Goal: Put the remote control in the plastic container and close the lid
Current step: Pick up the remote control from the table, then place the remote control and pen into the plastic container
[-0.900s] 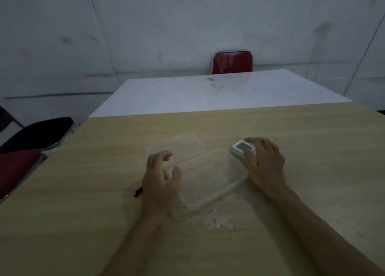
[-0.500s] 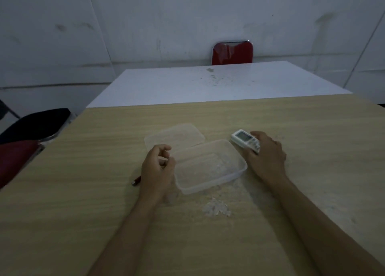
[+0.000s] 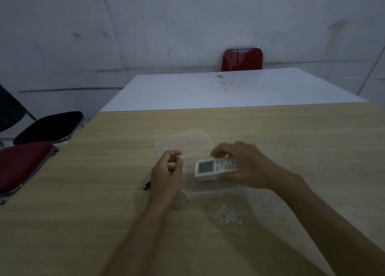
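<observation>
— Now, where do I see the remote control [image 3: 215, 168]?

— Gripped in the right hand [image 3: 248, 167], thumb below and fingers above, screen up, over the open plastic container [image 3: 216, 189].

— And the left hand [image 3: 166, 174]?

— Loosely curled at the container's left edge; I cannot tell whether it pinches the rim. Beyond both hands lies the clear lid [image 3: 184, 143]; left of the left wrist, a small red object [image 3: 146, 185]; nearer me, white flakes [image 3: 228, 214] on the wooden table [image 3: 104, 213].
</observation>
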